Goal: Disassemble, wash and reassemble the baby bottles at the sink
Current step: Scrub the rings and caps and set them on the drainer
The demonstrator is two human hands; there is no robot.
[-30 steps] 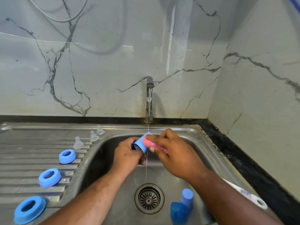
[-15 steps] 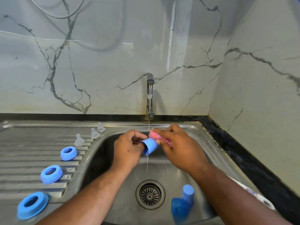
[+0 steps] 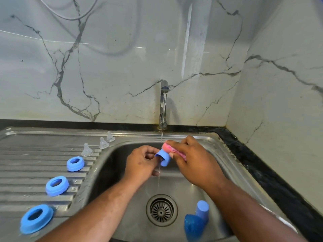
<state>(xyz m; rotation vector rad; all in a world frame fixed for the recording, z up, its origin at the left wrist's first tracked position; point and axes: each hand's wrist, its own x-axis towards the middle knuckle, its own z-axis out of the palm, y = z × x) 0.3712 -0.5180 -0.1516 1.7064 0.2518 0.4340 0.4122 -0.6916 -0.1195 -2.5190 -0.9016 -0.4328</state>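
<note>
Blue plastic is what we are washing: a small bottle cap point(image 3: 164, 158), pinched at its open end by the thumb and curled fingers of our left hand point(image 3: 141, 163) so the closed end points toward the sponge. Our right hand point(image 3: 194, 163) is wrapped around a pink sponge point(image 3: 170, 148) and presses it onto the cap's top. We hold both just under the thin stream from the tap point(image 3: 164, 102), over the middle of the sink point(image 3: 212, 137), so the runoff falls toward the drain point(image 3: 161, 210).

On the ribbed drainboard point(image 3: 26, 163) to our left, three blue collar rings point(image 3: 57, 186) lie in a row and three clear teats point(image 3: 87, 150) stand near the basin edge. We take it they are there so that each kind drains together. Another blue cap point(image 3: 202, 208) and a darker blue piece point(image 3: 194, 227) sit low in the basin by our right forearm, likely waiting their turn. Reassembly looks far off.
</note>
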